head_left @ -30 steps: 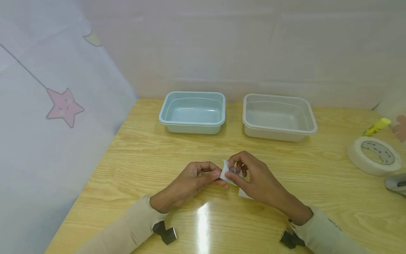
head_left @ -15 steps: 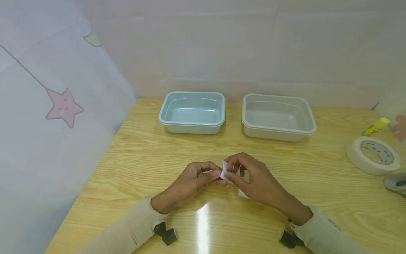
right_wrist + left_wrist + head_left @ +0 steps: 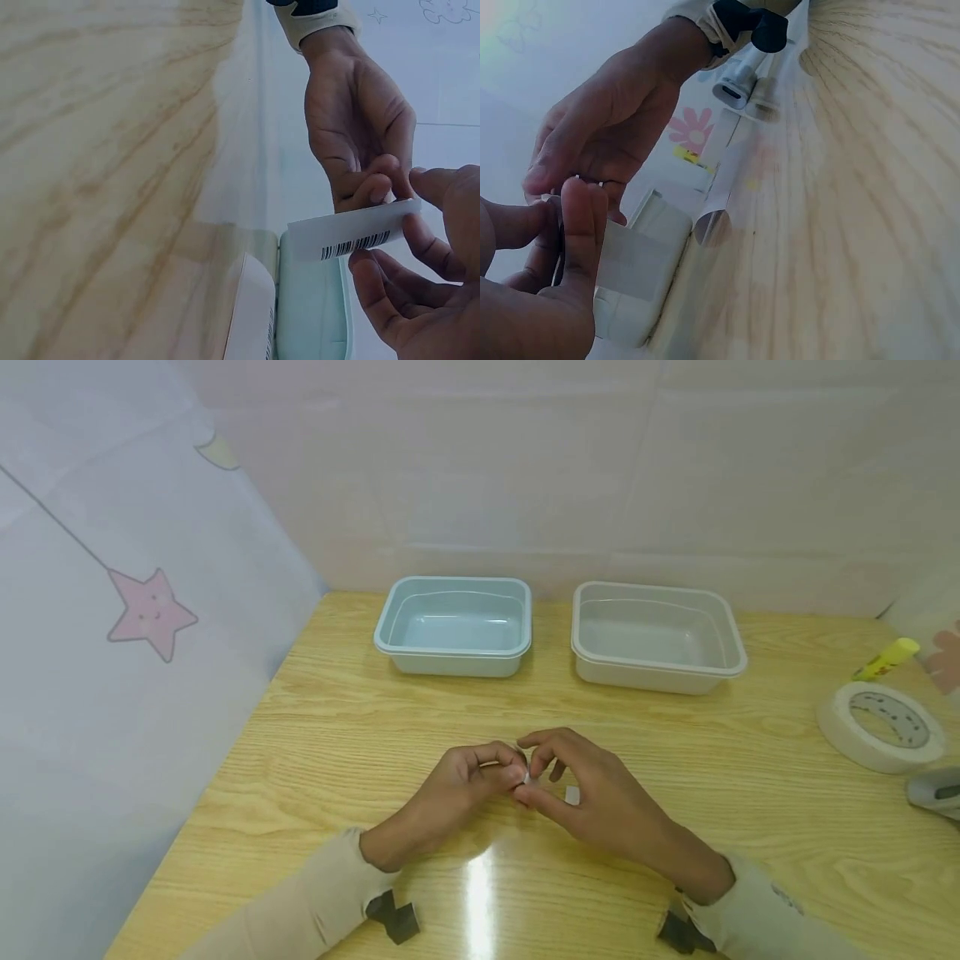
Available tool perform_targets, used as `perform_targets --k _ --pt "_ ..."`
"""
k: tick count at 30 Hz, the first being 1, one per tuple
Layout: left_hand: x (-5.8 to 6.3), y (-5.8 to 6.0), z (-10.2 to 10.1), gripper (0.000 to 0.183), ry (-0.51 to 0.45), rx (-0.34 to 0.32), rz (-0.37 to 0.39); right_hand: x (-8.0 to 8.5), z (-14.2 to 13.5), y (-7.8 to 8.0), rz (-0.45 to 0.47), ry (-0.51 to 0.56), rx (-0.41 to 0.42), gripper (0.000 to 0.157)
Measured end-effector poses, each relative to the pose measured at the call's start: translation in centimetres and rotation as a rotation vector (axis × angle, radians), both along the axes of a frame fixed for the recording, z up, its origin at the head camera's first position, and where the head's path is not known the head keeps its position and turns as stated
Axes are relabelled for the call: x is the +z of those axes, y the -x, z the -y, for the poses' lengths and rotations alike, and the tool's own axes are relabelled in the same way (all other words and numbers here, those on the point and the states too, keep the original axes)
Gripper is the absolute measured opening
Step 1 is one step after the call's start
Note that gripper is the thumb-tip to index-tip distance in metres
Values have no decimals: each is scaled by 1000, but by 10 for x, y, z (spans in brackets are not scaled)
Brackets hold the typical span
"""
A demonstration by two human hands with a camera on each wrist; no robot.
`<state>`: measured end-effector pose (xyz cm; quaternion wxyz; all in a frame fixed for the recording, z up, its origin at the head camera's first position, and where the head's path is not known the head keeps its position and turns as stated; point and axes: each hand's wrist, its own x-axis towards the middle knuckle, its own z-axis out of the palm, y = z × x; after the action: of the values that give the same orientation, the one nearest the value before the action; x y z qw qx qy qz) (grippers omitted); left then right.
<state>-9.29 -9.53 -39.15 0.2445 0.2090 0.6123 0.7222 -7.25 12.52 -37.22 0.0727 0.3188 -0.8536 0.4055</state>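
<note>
A white paper label with a printed barcode is between my two hands; in the head view only a white sliver of it shows at the fingertips. My left hand pinches one end of it between thumb and curled fingers. My right hand has its thumb and forefinger bent at the label, and the right wrist view puts these fingertips against its edge. A second barcode label stands curled up from the table, partly hidden behind the right hand in the head view.
A pale blue tub and a beige tub stand at the back of the wooden table. At the right lie a roll of white tape, a yellow glue stick and a grey object, cut off by the frame.
My right hand has moved slightly left and its fingertips have come closer to the left ones. The label has turned, so less of its face shows. The left hand is nearly still.
</note>
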Motion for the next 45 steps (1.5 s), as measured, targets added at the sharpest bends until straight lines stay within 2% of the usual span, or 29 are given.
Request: perform_targets --k 2,6,14,23,26,33,40,45 --pt "0 -1 0 20 9 -8 -49 0 1 -1 -23 -16 -14 22" --pt "0 -2 -1 18 -6 -20 -94 -1 1 -1 -59 -13 3 13" --pt "0 -1 0 18 -11 -5 -105 2 -2 0 -30 40 21 15" --pt "-1 7 6 21 47 25 -107 5 -12 5 18 114 13 12" --pt "-1 10 9 24 88 48 -84 4 -15 7 10 114 -6 11" --pt "-1 19 16 35 192 98 0 3 -24 11 69 101 -91 10" --pt "1 27 24 33 306 140 54 6 -33 15 62 116 -148 8" --pt "1 30 27 29 364 149 52 9 -36 16 72 140 -157 7"
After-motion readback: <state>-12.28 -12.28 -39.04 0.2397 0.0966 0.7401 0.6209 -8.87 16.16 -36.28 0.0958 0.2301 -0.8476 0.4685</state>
